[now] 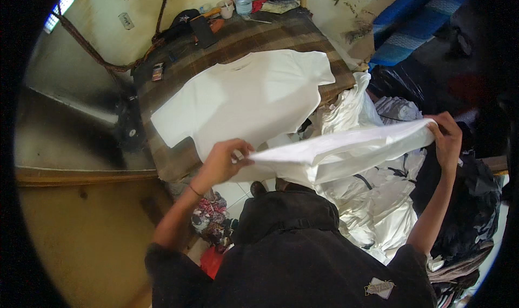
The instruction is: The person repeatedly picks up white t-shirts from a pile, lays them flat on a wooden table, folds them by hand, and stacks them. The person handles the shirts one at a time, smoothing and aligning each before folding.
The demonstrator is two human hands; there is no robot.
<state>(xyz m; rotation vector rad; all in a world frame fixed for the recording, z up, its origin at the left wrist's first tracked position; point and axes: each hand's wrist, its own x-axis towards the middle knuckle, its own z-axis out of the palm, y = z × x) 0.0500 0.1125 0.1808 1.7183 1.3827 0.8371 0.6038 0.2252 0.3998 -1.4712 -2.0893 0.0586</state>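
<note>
plaid-covered desk [286,37] standing against stained wall [343,13] | white shirt [246,94] lying flat on desk | left hand [223,159], right hand [448,137] pinching stretched white cloth [346,146] near desk

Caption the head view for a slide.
Left hand and right hand hold out white fabric near a spread white T-shirt.

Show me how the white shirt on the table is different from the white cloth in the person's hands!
The white shirt lies spread out on the table, but the white cloth hangs in the air between the left hand and the right hand. The shirt's sleeves and neck show clearly, while the cloth is pulled into folds that hide its full shape. Both are white fabric.
</note>
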